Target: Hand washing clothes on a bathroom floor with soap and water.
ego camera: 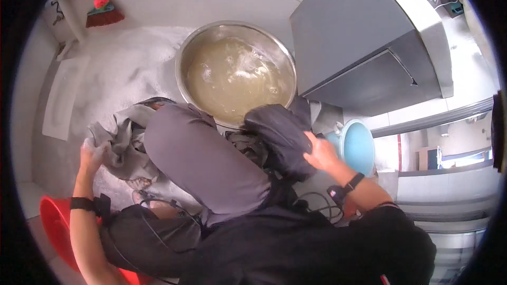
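On the left, my left hand (92,153), with suds on it, grips a crumpled grey cloth garment (128,146) over the foamy floor. My right hand (323,153) has its fingers curled around the edge of dark fabric (273,132); I cannot tell whether this is a loose garment or clothing over my knee. A bent leg in grey-purple trousers (198,152) lies between the hands and hides part of the grey garment. Ahead of the knees stands a wide metal basin (184,83) holding cloudy, yellowish water (233,79) with some foam.
Suds (130,63) cover the floor at left. A red plastic basin (57,229) stands near my left forearm, and a light-blue bucket (358,148) beyond my right hand. A grey cabinet (352,35) borders the basin on the right. A broom (105,16) leans by the wall; a cable (328,208) loops near my right wrist.
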Action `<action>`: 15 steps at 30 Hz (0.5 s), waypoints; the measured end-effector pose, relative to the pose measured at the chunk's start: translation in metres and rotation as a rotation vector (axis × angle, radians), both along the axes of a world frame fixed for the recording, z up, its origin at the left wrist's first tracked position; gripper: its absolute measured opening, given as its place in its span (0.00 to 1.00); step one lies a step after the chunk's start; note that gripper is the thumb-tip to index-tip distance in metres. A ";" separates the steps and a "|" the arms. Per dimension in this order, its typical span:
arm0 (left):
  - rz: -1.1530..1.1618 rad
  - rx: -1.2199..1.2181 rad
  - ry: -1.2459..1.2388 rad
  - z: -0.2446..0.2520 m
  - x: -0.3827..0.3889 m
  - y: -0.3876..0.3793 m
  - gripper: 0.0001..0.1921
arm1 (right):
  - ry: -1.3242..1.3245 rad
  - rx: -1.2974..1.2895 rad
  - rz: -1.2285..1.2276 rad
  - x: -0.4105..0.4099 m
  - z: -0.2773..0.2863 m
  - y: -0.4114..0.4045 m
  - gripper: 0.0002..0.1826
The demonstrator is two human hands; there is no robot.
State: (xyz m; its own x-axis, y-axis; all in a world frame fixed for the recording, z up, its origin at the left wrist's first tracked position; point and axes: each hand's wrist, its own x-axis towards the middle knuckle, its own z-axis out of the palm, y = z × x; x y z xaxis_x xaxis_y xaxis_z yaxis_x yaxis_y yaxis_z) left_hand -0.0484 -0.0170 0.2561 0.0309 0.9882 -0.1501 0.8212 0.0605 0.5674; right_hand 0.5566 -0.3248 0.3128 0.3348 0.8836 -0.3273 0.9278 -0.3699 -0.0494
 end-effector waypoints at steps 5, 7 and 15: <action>-0.064 0.067 0.038 -0.003 -0.002 0.000 0.21 | 0.045 -0.202 -0.090 0.015 -0.041 -0.104 0.41; -0.074 0.083 0.072 -0.010 -0.011 0.001 0.22 | 0.040 -0.358 -0.099 0.008 -0.071 -0.111 0.40; 0.076 -0.038 0.107 0.005 -0.005 -0.004 0.22 | 0.231 -0.132 0.023 0.000 -0.096 0.029 0.27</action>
